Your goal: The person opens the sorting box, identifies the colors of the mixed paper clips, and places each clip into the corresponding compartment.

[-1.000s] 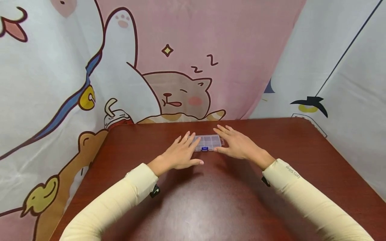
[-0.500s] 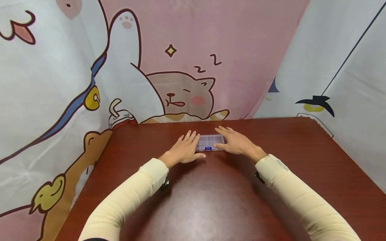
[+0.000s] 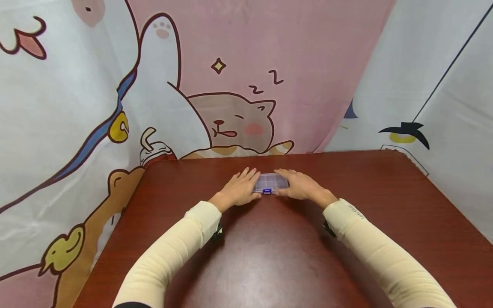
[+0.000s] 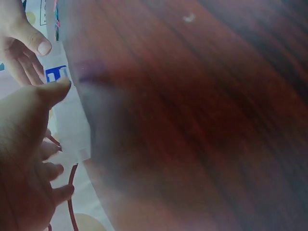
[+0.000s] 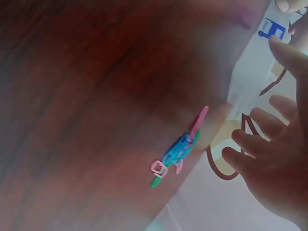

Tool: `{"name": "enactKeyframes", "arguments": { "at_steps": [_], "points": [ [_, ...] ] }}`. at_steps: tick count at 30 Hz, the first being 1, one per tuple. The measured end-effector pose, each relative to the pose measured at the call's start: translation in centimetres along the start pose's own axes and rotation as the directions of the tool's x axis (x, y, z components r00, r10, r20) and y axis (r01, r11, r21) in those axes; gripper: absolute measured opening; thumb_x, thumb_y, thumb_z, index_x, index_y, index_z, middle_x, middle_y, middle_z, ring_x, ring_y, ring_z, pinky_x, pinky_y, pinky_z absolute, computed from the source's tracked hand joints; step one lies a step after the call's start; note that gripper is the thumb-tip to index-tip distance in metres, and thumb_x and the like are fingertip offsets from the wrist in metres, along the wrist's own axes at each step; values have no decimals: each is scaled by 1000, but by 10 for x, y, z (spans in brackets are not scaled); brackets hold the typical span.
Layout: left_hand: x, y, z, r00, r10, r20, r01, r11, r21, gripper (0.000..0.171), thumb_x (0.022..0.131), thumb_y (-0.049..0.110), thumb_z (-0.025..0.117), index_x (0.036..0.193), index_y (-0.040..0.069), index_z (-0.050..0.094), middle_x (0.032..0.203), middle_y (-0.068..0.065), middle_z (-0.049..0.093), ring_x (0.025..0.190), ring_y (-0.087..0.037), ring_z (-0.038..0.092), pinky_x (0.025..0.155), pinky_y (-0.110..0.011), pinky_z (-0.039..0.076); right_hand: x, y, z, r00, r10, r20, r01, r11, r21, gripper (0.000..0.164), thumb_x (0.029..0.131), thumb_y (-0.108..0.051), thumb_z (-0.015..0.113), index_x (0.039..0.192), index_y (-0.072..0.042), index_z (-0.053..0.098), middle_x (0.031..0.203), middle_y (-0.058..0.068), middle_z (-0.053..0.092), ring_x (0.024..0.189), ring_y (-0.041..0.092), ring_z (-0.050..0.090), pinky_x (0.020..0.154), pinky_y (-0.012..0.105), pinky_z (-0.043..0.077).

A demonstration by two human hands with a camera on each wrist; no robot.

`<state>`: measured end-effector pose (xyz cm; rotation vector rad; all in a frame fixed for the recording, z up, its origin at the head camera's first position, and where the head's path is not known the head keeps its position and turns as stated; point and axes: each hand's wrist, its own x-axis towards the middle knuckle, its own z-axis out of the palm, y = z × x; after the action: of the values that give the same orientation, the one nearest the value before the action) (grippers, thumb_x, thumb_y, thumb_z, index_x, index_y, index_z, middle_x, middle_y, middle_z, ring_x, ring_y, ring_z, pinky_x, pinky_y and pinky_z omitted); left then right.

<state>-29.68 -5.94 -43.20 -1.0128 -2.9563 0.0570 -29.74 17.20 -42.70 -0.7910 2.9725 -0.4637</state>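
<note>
A flat clear plastic compartment box [image 3: 271,182] with a blue latch [image 3: 267,191] on its front lies near the far side of the table. My left hand [image 3: 239,188] is at its left end, fingers reaching over the top and thumb by the front edge. At the right end is my right hand [image 3: 302,185], its fingers along the back edge and thumb near the front. In the right wrist view the right-hand fingers are spread and fairly straight. Both thumbs overlap the box near its latch [image 4: 57,73] in the left wrist view.
A bunch of small pink, blue and green pieces [image 5: 180,148] lies on the brown table [image 3: 246,256] close to the right hand; the head view hides it. Beyond the table's far edge hangs a pink and white cartoon-print cloth [image 3: 308,77].
Both hands have moved inward to the box's two ends, and their thumbs have come in to its front edge. The spread fingers have drawn closer together. The box stays on the table.
</note>
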Motion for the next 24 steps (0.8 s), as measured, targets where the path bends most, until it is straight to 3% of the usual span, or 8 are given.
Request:
{"name": "enactKeyframes", "arguments": {
  "at_steps": [4,10,24],
  "points": [
    [0,-1,7,998,50,-41,-49,998,36,64,88,43,54,141,14,33,143,-9,32,128,-32,30,95,-47,33,-1,3,6,1000,-13,-7,13,1000,-25,67,79,-44,66,135,-13,46,137,11,40,119,33,41,92,48,35],
    [-1,-4,7,995,73,-71,-69,996,56,63,88,39,58,140,15,35,140,-10,36,124,-32,37,89,-45,40,1,5,10,999,-27,-35,26,1000,-14,64,78,-43,68,131,-13,50,137,10,41,118,34,43,91,49,36],
    [5,-9,-1,997,73,-16,-74,994,-76,60,89,37,56,141,14,35,143,-12,32,127,-32,33,96,-43,33,4,6,2,999,-39,-17,40,997,63,60,82,-40,65,130,-7,51,135,15,42,116,33,45,93,47,34]
  ]
}}
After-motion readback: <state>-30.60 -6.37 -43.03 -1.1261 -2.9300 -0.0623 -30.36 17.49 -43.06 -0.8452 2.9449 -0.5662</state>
